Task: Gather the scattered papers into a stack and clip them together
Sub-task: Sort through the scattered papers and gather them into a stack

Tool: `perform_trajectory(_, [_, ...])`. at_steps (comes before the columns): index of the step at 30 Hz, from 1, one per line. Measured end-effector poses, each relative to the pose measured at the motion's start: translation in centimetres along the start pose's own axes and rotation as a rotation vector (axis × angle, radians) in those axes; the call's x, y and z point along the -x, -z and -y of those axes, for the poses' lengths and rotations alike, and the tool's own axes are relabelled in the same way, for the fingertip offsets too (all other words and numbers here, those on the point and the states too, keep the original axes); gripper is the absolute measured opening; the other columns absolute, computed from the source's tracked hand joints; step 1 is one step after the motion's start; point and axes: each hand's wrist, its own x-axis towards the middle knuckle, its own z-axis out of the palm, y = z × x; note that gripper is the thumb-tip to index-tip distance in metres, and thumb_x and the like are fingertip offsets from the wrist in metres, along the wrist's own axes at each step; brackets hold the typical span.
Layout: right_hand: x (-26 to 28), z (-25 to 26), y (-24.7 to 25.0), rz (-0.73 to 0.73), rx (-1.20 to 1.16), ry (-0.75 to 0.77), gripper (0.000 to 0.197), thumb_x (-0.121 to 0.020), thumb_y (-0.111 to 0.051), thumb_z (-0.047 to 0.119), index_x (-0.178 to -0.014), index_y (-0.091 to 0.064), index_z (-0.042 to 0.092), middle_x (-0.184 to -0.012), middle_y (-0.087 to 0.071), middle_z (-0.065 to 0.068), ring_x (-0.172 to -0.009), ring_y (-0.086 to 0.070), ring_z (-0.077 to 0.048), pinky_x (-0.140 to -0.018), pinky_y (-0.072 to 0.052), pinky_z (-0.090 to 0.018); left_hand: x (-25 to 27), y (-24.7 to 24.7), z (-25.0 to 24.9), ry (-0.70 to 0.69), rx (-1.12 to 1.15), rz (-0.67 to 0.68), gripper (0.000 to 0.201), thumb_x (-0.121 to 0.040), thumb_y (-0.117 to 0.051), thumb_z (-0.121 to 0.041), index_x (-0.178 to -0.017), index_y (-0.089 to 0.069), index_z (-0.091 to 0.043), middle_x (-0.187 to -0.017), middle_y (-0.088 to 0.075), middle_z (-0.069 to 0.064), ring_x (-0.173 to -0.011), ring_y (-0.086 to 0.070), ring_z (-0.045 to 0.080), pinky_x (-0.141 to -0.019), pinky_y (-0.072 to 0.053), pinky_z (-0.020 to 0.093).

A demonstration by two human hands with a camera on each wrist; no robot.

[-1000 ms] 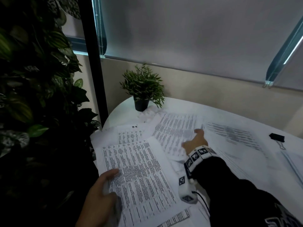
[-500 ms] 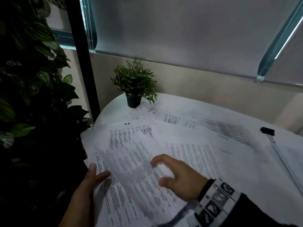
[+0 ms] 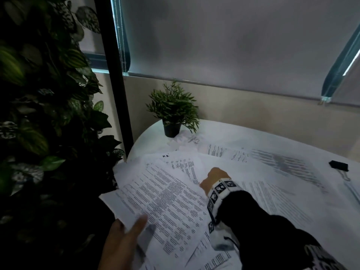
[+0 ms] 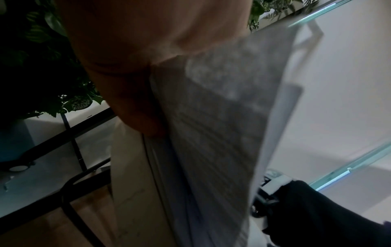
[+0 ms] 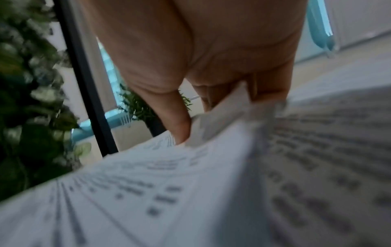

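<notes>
An office: printed papers (image 3: 167,201), binder clip (image 3: 338,165), roller blind (image 3: 224,41), potted plant (image 3: 172,112).

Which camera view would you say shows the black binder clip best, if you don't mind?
The head view: the black binder clip lies in plain sight on the white table, far right, apart from both hands. Neither wrist view shows it; both are filled with hand and blurred paper.

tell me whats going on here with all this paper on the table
A person is gathering printed sheets spread over a white table. The left hand grips the near edge of the top sheets, thumb on top. The right hand reaches into the middle of the spread, and the right wrist view shows its thumb and fingers pinching a sheet's edge. More sheets lie loose to the right. The black binder clip sits unused at the far right, and a small potted plant stands at the back.
</notes>
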Motion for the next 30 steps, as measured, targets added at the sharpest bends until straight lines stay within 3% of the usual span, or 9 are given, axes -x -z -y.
perform_trajectory(4, [-0.6,-2.0,2.3,-0.205,-0.3,0.025,0.026,-0.091,-0.052,0.014,-0.109,-0.063,-0.001,-0.117,-0.062,-0.017,-0.108,-0.058,-0.031,-0.082,-0.041,-0.025,0.3,0.3,0.6,-0.041,-0.161,0.001,0.059,-0.084,-0.049,0.022,-0.138,-0.042,0.001,-0.113,-0.061,0.013,-0.091,-0.054,0.024,-0.084,-0.042,0.032])
perform_trajectory(8, [1.0,-6.2,9.3,-0.903,-0.695,-0.041,0.023,-0.093,-0.044,0.005,-0.111,-0.054,-0.003,-0.102,-0.056,-0.029,-0.093,-0.053,-0.039,-0.075,-0.033,-0.035,0.4,0.5,0.5,-0.078,-0.193,0.041,0.071,-0.081,-0.039,0.025,-0.137,-0.038,-0.018,-0.096,-0.055,-0.002,-0.099,-0.054,0.026,-0.074,-0.044,0.027])
perform_trajectory(10, [1.8,-8.0,11.9,-0.983,-0.695,-0.007,0.021,-0.094,-0.045,0.011,-0.108,-0.054,-0.002,-0.104,-0.057,-0.029,-0.098,-0.055,-0.04,-0.078,-0.038,-0.039,-0.3,0.9,0.8,-0.078,-0.189,0.094,0.081,-0.078,-0.045,0.026,-0.138,-0.032,-0.026,-0.104,-0.052,-0.004,-0.106,-0.048,0.024,-0.078,-0.043,0.028])
perform_trajectory(15, [4.6,-7.1,7.6,-0.45,-0.423,0.371,0.01,-0.095,-0.048,0.009,-0.094,-0.056,0.016,-0.089,-0.063,-0.008,-0.08,-0.056,-0.024,-0.063,-0.037,-0.027,-1.0,0.2,0.5,-0.114,-0.102,0.038,0.053,-0.094,-0.047,0.004,-0.144,-0.033,-0.008,-0.139,-0.044,0.017,-0.112,-0.051,0.04,-0.091,-0.042,0.041])
perform_trajectory(18, [6.7,-6.3,2.6,-0.13,-0.219,0.472,0.016,-0.098,-0.045,0.015,-0.108,-0.055,0.022,-0.094,-0.064,-0.001,-0.078,-0.057,-0.014,-0.062,-0.04,-0.012,-0.1,-0.1,0.5,-0.139,-0.017,0.101,0.049,-0.096,-0.047,-0.03,-0.144,-0.039,-0.023,-0.14,-0.049,0.004,-0.127,-0.048,0.03,-0.107,-0.036,0.045])
perform_trajectory(20, [7.6,-5.9,0.6,0.058,-0.197,0.48,0.023,-0.099,-0.044,0.019,-0.12,-0.051,0.026,-0.1,-0.062,0.007,-0.087,-0.059,-0.009,-0.071,-0.046,-0.019,0.1,0.2,0.8,-0.181,-0.083,0.094,0.064,-0.087,-0.061,-0.027,-0.145,-0.035,-0.025,-0.142,-0.046,-0.001,-0.132,-0.043,0.028,-0.111,-0.033,0.049])
perform_trajectory(23, [8.4,-5.5,-0.2,0.122,-0.343,0.437,0.038,-0.095,-0.052,0.028,-0.132,-0.041,0.028,-0.106,-0.052,0.016,-0.104,-0.054,-0.004,-0.084,-0.043,-0.017,0.1,0.6,0.9,-0.268,-0.237,0.044,0.074,-0.081,-0.067,0.006,-0.143,-0.033,-0.015,-0.131,-0.052,0.005,-0.124,-0.049,0.03,-0.104,-0.039,0.045])
perform_trajectory(27, [8.3,-5.7,0.9,0.153,-0.572,0.43,0.113,-0.06,-0.066,0.069,-0.148,-0.009,0.029,-0.135,-0.036,0.01,-0.129,-0.039,-0.011,-0.106,-0.038,-0.034,1.1,0.4,-1.5,-0.461,-0.22,0.089,0.069,-0.081,-0.058,0.017,-0.136,-0.037,-0.019,-0.115,-0.06,-0.009,-0.095,-0.063,0.001,-0.077,-0.052,0.024])
perform_trajectory(30, [9.4,-5.4,2.1,0.058,-0.899,0.542,0.07,-0.068,-0.071,0.046,-0.128,-0.041,0.027,-0.111,-0.068,0.017,-0.107,-0.062,-0.004,-0.084,-0.05,-0.016,2.1,0.2,-3.2,-0.58,-0.119,0.151,0.051,-0.085,-0.056,-0.002,-0.134,-0.045,-0.014,-0.119,-0.066,0.003,-0.103,-0.066,0.008,-0.081,-0.055,0.021])
